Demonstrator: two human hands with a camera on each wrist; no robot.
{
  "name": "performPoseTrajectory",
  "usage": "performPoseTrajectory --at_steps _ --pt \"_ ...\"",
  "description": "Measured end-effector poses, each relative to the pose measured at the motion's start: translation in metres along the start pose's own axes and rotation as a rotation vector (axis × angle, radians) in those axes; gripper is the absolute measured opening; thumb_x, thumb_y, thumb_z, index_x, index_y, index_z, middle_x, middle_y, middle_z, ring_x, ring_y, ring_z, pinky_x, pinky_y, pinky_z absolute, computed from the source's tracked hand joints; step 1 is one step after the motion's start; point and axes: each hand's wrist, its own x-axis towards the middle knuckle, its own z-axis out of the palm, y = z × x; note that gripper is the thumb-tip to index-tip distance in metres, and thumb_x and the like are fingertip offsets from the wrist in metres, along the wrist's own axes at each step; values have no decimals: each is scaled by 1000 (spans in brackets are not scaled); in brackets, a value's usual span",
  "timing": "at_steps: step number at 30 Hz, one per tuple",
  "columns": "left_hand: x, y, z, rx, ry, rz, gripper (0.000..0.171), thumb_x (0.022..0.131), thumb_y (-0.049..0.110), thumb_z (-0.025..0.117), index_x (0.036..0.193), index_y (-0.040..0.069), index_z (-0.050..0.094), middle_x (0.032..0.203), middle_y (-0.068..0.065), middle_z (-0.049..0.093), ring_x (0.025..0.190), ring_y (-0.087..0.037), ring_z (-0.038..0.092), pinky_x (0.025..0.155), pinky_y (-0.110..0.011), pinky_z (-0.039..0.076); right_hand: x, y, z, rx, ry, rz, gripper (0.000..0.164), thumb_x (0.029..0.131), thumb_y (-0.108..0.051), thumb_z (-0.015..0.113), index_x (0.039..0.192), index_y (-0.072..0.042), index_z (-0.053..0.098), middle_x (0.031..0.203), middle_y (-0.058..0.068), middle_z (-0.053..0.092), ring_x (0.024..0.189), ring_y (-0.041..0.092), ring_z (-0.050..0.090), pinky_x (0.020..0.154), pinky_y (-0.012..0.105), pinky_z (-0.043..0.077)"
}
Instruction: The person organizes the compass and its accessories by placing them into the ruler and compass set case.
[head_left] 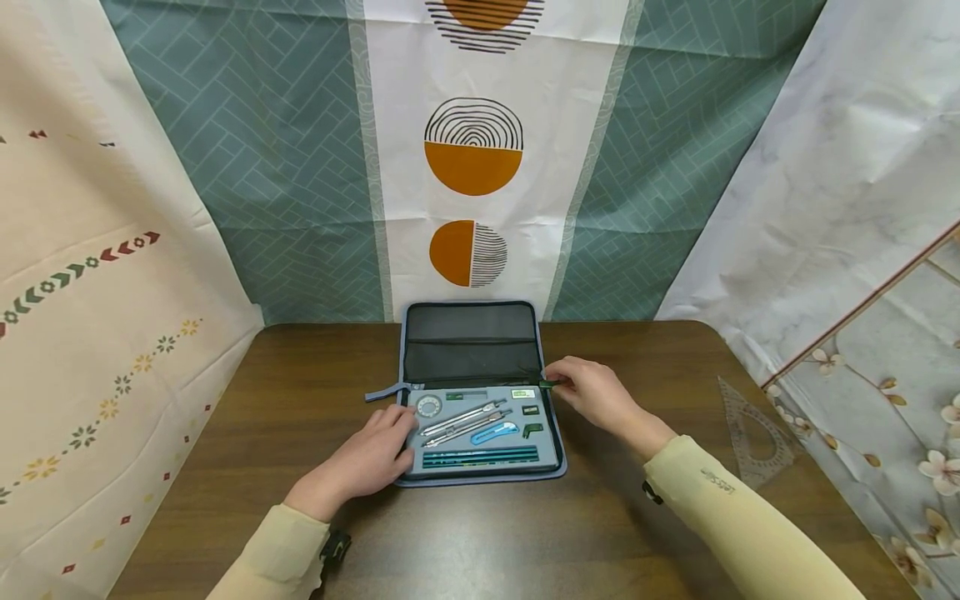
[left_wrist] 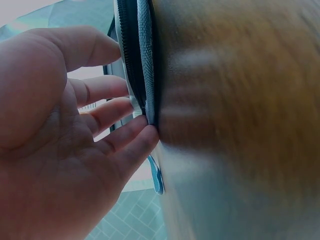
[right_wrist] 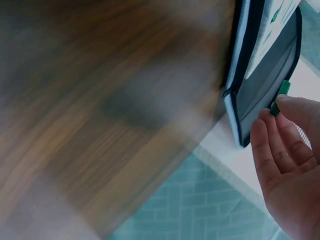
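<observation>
An unfolded zip case (head_left: 471,343) lies on the table, its lid leaning back. In its grey tray are a round dial-like disc (head_left: 428,406), two silver compasses (head_left: 463,420), a blue box cutter (head_left: 495,432), dark green pencils (head_left: 480,457) and small green pieces, one of them a sharpener (head_left: 530,410). My left hand (head_left: 378,446) rests at the case's left edge, fingertips touching its zipped rim (left_wrist: 148,60). Between thumb and fingers my right hand (head_left: 596,396) pinches a small dark green stick-like piece (right_wrist: 281,97), held by the tray's back right corner.
A clear protractor set square (head_left: 753,433) lies at the table's right side. The case's zip strap (head_left: 386,392) sticks out to the left. Patterned cloths (head_left: 307,167) hang behind and beside the brown table (head_left: 480,542).
</observation>
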Motion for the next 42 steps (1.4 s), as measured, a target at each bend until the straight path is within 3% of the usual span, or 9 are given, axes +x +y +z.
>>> performPoseTrajectory --at_steps 16,42 --pt "2 2 0 17 -10 -11 36 105 11 67 139 0 63 155 -22 52 139 -40 49 116 -56 47 42 -45 33 -21 -97 -42 18 97 -1 83 111 -13 83 110 1 79 100 21 74 90 43 62" --pt "0 2 0 0 -14 -20 38 105 11 67 141 0 62 155 -22 52 141 -40 48 117 -56 47 70 -69 67 -59 -179 -65 13 99 -7 84 110 -14 83 109 1 78 99 19 75 91 39 61"
